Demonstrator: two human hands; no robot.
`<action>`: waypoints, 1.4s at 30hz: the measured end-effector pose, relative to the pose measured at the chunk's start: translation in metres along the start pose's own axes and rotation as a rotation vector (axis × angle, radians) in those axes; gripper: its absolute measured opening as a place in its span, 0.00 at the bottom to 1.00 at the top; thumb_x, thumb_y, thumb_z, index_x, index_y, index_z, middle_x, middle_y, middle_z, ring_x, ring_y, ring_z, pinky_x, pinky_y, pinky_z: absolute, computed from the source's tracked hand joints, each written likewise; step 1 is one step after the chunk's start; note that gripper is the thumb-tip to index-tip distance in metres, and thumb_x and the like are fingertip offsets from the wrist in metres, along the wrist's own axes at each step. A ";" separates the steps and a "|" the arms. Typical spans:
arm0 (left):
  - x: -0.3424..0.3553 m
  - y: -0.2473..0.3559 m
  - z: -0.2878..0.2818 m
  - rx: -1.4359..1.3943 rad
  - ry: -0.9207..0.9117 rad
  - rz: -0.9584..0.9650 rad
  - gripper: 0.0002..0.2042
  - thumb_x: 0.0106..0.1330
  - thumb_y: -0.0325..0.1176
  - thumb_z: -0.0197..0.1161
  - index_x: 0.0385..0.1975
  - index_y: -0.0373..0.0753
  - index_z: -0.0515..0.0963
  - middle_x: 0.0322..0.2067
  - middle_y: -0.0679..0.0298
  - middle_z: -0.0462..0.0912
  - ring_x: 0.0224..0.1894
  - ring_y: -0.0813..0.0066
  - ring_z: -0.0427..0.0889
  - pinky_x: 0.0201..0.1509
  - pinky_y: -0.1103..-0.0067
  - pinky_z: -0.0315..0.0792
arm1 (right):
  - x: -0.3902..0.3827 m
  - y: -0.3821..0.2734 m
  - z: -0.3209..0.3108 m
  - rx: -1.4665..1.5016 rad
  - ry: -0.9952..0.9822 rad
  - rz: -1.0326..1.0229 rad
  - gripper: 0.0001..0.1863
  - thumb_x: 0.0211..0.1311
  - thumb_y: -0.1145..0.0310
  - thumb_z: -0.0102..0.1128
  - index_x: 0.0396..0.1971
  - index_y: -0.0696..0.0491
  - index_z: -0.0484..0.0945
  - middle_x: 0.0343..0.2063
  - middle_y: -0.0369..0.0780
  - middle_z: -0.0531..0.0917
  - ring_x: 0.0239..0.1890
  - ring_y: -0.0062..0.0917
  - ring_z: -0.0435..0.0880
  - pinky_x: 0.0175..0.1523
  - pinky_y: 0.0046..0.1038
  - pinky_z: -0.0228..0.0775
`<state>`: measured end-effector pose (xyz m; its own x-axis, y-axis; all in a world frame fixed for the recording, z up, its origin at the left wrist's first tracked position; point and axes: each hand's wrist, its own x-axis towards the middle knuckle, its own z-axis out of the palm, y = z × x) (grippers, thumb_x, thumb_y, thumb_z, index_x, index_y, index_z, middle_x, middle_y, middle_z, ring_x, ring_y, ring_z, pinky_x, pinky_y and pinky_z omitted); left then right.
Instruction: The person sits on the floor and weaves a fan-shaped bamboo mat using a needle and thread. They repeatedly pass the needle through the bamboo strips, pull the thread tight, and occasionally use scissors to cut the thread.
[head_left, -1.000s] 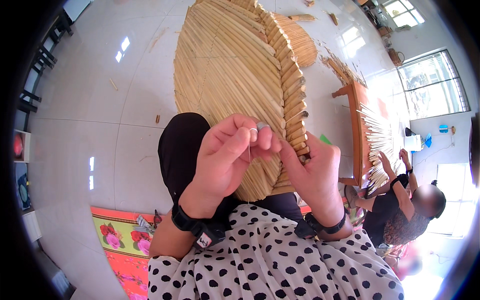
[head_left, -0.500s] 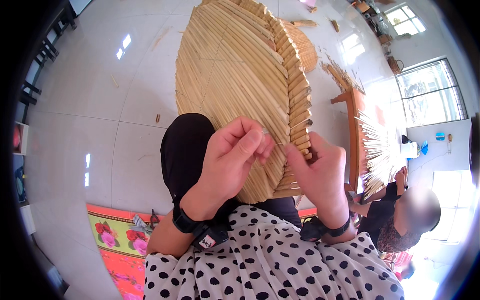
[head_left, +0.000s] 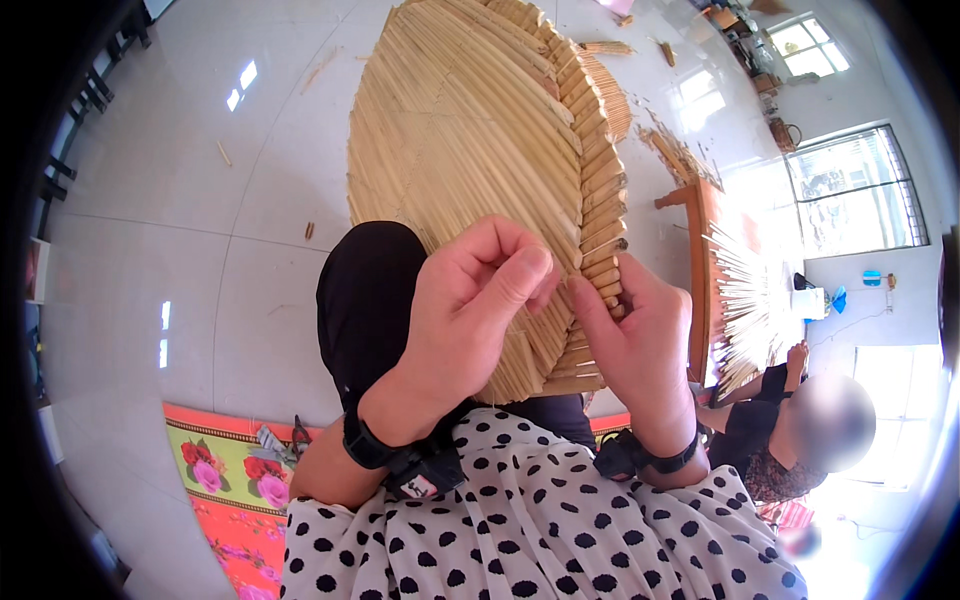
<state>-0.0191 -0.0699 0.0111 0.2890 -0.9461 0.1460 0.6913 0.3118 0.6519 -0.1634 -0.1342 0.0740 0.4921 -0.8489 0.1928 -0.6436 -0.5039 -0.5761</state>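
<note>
A long, leaf-shaped panel of straw-coloured reeds (head_left: 470, 130) lies across my lap and reaches away from me. Short rounded reed ends form a thick ridge along its right edge. My left hand (head_left: 480, 300) is closed in a pinch just above the panel's near part; whatever its fingertips hold is too fine or hidden to make out. Gripping the ridged right edge, my right hand (head_left: 645, 335) has its thumb on top and its fingers curled around the outer side. The two hands are close together, with the ridge between them.
Another reed piece (head_left: 608, 90) lies beyond the right edge, near loose reed scraps (head_left: 675, 150). A wooden table (head_left: 702, 270) with a fan of pale sticks (head_left: 750, 310) stands to the right, beside a seated person (head_left: 770, 430). A flowered mat (head_left: 225, 480) covers the floor at lower left.
My left hand has moved slightly up and right, its fingers curling further in. A fine thread that showed between the hands is no longer visible. My right hand keeps its hold.
</note>
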 end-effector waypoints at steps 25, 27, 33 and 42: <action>0.001 -0.005 -0.005 -0.076 0.011 -0.015 0.09 0.74 0.32 0.55 0.33 0.34 0.72 0.27 0.69 0.73 0.30 0.83 0.70 0.38 0.84 0.67 | 0.001 -0.003 -0.001 0.024 -0.071 0.033 0.11 0.54 0.70 0.70 0.28 0.60 0.77 0.15 0.42 0.80 0.15 0.22 0.78 0.23 0.24 0.68; -0.005 -0.001 -0.001 0.030 0.014 -0.034 0.09 0.74 0.32 0.55 0.33 0.33 0.72 0.27 0.69 0.73 0.30 0.83 0.70 0.37 0.84 0.67 | 0.000 -0.002 0.001 -0.023 -0.049 0.003 0.10 0.54 0.71 0.70 0.29 0.60 0.78 0.15 0.42 0.81 0.16 0.23 0.80 0.24 0.24 0.70; -0.002 0.001 -0.005 0.076 0.013 -0.035 0.08 0.74 0.31 0.56 0.34 0.34 0.73 0.26 0.70 0.74 0.30 0.87 0.70 0.36 0.87 0.66 | -0.001 0.000 -0.001 0.023 -0.063 0.021 0.10 0.55 0.71 0.70 0.30 0.60 0.78 0.16 0.42 0.81 0.15 0.24 0.80 0.24 0.24 0.69; -0.014 0.009 0.004 0.210 0.015 0.016 0.08 0.74 0.31 0.56 0.33 0.34 0.73 0.27 0.70 0.76 0.30 0.88 0.70 0.36 0.87 0.67 | 0.001 -0.008 0.002 -0.006 -0.019 0.016 0.09 0.57 0.71 0.69 0.28 0.60 0.79 0.15 0.38 0.80 0.16 0.13 0.74 0.24 0.21 0.67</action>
<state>-0.0197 -0.0546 0.0180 0.3094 -0.9394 0.1477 0.5341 0.3002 0.7903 -0.1564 -0.1310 0.0769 0.4926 -0.8537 0.1690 -0.6550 -0.4915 -0.5739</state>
